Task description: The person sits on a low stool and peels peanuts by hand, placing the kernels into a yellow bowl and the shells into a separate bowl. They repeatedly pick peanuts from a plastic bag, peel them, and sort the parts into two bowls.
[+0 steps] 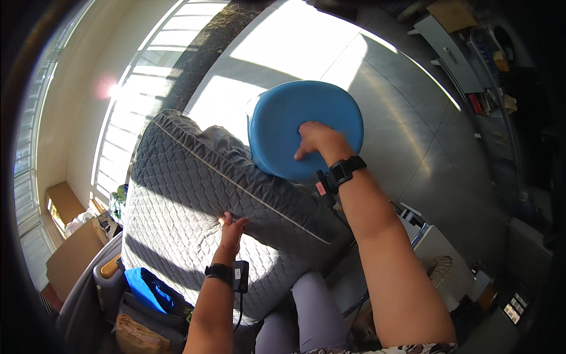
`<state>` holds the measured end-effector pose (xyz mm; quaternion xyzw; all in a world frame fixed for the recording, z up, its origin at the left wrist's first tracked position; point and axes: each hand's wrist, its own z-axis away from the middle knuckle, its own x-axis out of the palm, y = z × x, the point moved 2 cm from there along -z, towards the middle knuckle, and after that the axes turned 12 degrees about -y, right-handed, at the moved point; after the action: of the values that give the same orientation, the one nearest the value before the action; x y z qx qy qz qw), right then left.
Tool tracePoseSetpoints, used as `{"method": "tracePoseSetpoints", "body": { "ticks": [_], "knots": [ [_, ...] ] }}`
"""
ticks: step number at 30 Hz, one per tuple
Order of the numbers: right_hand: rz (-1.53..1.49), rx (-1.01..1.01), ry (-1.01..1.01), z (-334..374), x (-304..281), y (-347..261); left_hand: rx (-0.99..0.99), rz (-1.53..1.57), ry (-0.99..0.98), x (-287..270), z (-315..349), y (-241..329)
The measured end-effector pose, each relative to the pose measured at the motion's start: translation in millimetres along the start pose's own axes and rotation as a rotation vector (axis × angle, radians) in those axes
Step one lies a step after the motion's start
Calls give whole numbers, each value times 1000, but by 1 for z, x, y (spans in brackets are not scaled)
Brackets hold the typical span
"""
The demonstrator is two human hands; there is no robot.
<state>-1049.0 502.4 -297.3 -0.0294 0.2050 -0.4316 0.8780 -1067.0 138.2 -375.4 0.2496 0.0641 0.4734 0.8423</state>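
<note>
A large grey quilted cushion or padded cover (177,171) with pale piping and a ruffled side fills the middle left. My left hand (232,229) rests on its quilted face, thumb and fingers apart. Beyond its far right side is a blue plastic stool (274,130) with a smooth rounded seat. At the middle of that seat is my right hand (318,140), its fingers curled in and the thumb spread on the surface; the fingertips are partly hidden. Stool and cushion appear to touch. Each wrist wears a black strap with a small device.
Sunlit grey floor tiles (407,112) stretch beyond the stool. A cabinet (445,50) and shelves stand at the far right. A white box (442,259) lies near my right arm. At left are cardboard (76,253) and a blue bag (144,289). Lower right, a lit screen (515,308).
</note>
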Motion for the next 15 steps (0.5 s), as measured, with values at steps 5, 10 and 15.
{"method": "tracePoseSetpoints", "body": {
  "ticks": [5,10,15],
  "knots": [
    [-45,-167,312,145,11,0,-96,-67,-149,-2,43,26],
    [-164,-251,507,293,50,-18,132,253,-727,69,151,63],
    [-497,-308,648,420,149,-47,117,691,-728,90,305,61]
  ]
}}
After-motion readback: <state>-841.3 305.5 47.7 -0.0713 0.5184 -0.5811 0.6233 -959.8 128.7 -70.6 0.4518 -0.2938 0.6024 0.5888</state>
